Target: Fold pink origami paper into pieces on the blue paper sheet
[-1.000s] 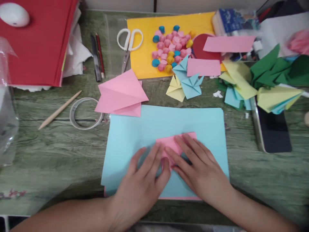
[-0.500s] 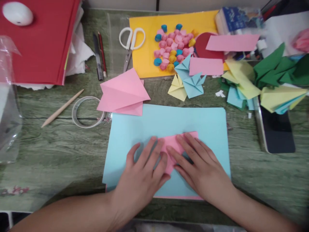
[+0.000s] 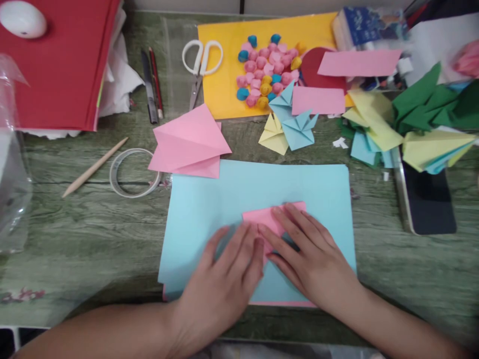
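Note:
A small pink paper (image 3: pixel 266 220) lies on a large light-blue sheet (image 3: pixel 258 189) on the green wood-grain table. My left hand (image 3: pixel 224 284) lies flat with its fingers stretched out, the fingertips pressing the pink paper's left edge. My right hand (image 3: pixel 310 259) also lies flat, fingers spread over the pink paper's right part, hiding most of it. Neither hand grips anything; both press down.
A folded pink paper (image 3: pixel 189 144) and a tape ring (image 3: pixel 130 174) lie left of the sheet, with a wooden stick (image 3: pixel 93 167). Scissors (image 3: pixel 200 62), small paper roses (image 3: pixel 265 70) on yellow card, folded coloured papers (image 3: pixel 374 129) and a phone (image 3: pixel 426 199) lie behind and right.
My left hand's fingers slid slightly down and right along the pink paper's left edge. My right hand stayed in place.

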### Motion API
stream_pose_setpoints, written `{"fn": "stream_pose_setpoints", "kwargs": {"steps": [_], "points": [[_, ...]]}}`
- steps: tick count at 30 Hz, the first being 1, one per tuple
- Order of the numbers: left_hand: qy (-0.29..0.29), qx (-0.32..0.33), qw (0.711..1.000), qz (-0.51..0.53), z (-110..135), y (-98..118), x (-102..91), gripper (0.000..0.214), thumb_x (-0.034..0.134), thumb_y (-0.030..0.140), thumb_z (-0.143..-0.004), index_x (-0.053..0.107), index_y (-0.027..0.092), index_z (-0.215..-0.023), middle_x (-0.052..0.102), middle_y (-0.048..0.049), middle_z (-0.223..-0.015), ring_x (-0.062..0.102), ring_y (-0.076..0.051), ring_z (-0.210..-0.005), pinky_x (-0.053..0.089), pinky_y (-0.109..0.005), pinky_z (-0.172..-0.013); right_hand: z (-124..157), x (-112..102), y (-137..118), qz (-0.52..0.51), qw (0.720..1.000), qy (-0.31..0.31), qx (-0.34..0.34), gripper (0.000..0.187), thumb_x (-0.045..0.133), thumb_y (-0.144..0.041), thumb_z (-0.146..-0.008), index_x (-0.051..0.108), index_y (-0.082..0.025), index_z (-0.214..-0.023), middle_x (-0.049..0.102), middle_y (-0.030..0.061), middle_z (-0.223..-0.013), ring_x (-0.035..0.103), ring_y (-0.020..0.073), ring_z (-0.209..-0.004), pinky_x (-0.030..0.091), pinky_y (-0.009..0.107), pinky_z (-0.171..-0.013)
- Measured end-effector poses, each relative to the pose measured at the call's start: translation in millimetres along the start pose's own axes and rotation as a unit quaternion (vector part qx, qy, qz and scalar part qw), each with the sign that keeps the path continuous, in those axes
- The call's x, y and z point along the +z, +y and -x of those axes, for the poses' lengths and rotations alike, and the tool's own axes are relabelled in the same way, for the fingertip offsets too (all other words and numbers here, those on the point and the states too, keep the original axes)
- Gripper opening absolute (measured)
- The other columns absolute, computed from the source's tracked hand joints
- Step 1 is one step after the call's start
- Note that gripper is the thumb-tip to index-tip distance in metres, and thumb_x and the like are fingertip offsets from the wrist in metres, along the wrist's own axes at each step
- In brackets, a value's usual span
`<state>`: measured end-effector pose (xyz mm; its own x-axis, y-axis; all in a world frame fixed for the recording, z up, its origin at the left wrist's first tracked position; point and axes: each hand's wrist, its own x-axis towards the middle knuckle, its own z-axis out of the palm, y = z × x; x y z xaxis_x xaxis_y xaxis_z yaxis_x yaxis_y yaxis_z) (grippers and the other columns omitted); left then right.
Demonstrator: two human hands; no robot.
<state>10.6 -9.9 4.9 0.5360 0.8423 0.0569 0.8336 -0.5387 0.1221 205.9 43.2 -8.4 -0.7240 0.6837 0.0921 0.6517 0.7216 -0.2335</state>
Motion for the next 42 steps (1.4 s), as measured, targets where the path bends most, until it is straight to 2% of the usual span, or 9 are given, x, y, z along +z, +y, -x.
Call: {"fn": "stream_pose_setpoints", "kwargs": {"steps": [3, 4, 9, 14, 18, 22, 26, 42], "points": [[0.033, 0.121, 0.991, 0.043, 9.3, 6.8, -0.1, 0.031, 0.046, 0.020, -0.085, 0.062, 0.006, -0.108, 0.062, -0.0139, -0.117, 0.055, -0.026, -0.110, 0.036, -0.040, -0.100, -0.1, -0.4, 0.1, 0.003, 1.000, -0.002, -0.001, 0.042, 0.054, -0.030, -0.086, 0.052, -0.024, -0.128, 0.046, 0.0109, -0.138, 0.036, 0.0296, -0.130, 0.039, 0.046, -0.099], [0.035, 0.129, 0.990, 0.046, 11.7, 8.6, -0.2, 0.031, 0.045, 0.018, -0.084, 0.062, 0.005, -0.107, 0.063, -0.0141, -0.115, 0.057, -0.027, -0.108, 0.037, -0.040, -0.099, 0.1, -0.4, 0.2, 0.004, 1.000, -0.003, -0.001, 0.042, 0.054, -0.031, -0.086, 0.052, -0.024, -0.128, 0.046, 0.0110, -0.138, 0.036, 0.0296, -0.130, 0.039, 0.046, -0.100], [0.061, 0.105, 0.991, 0.060, 13.9, 11.0, -1.3, 0.034, 0.043, 0.009, -0.078, 0.062, 0.002, -0.106, 0.065, -0.0158, -0.111, 0.058, -0.028, -0.108, 0.042, -0.039, -0.096, 1.5, -0.1, -1.2, 0.009, 1.000, -0.010, 0.000, 0.044, 0.055, -0.032, -0.085, 0.050, -0.021, -0.128, 0.045, 0.0124, -0.138, 0.032, 0.0305, -0.132, 0.037, 0.047, -0.101], [0.076, 0.088, 0.991, 0.071, 10.3, 10.0, -0.6, 0.031, 0.045, 0.010, -0.080, 0.064, 0.004, -0.103, 0.067, -0.0145, -0.108, 0.060, -0.029, -0.106, 0.044, -0.040, -0.096, -0.7, 1.4, -6.3, 0.016, 0.999, 0.011, -0.027, 0.042, 0.053, -0.030, -0.087, 0.052, -0.013, -0.125, 0.049, 0.0098, -0.135, 0.028, 0.0266, -0.134, 0.028, 0.046, -0.109], [0.064, 0.089, 0.992, 0.066, 9.7, 10.0, 0.6, 0.030, 0.046, 0.013, -0.082, 0.064, 0.005, -0.103, 0.067, -0.0132, -0.105, 0.058, -0.031, -0.108, 0.044, -0.039, -0.095, -5.9, 3.9, -5.3, -0.007, 0.998, 0.008, -0.054, 0.041, 0.052, -0.030, -0.087, 0.053, -0.006, -0.121, 0.049, 0.0130, -0.134, 0.032, 0.0265, -0.133, 0.030, 0.046, -0.108], [0.055, 0.081, 0.993, 0.068, 10.2, 10.3, 0.7, 0.033, 0.042, 0.012, -0.083, 0.062, 0.004, -0.108, 0.066, -0.0148, -0.110, 0.058, -0.029, -0.110, 0.044, -0.038, -0.096, -9.1, 4.5, -1.5, -0.021, 0.997, -0.024, -0.068, 0.044, 0.049, -0.028, -0.089, 0.047, -0.008, -0.128, 0.044, 0.0120, -0.139, 0.027, 0.0276, -0.135, 0.032, 0.049, -0.107], [0.059, 0.072, 0.994, 0.061, 10.7, 11.4, 0.9, 0.033, 0.043, 0.010, -0.081, 0.062, 0.002, -0.107, 0.065, -0.0165, -0.110, 0.058, -0.029, -0.109, 0.042, -0.040, -0.097, -9.8, 3.9, -2.3, -0.015, 0.998, -0.035, -0.056, 0.049, 0.047, -0.028, -0.089, 0.040, -0.010, -0.134, 0.042, 0.0098, -0.140, 0.025, 0.0253, -0.136, 0.029, 0.047, -0.109], [0.045, 0.066, 0.994, 0.075, 7.9, 9.3, -3.8, 0.031, 0.040, 0.015, -0.087, 0.065, 0.006, -0.102, 0.068, -0.0113, -0.105, 0.060, -0.027, -0.105, 0.039, -0.040, -0.095, -9.2, 5.0, -4.5, -0.021, 0.998, -0.043, -0.040, 0.048, 0.049, -0.033, -0.088, 0.045, -0.012, -0.131, 0.047, 0.0073, -0.137, 0.029, 0.0248, -0.134, 0.027, 0.045, -0.110]]}}
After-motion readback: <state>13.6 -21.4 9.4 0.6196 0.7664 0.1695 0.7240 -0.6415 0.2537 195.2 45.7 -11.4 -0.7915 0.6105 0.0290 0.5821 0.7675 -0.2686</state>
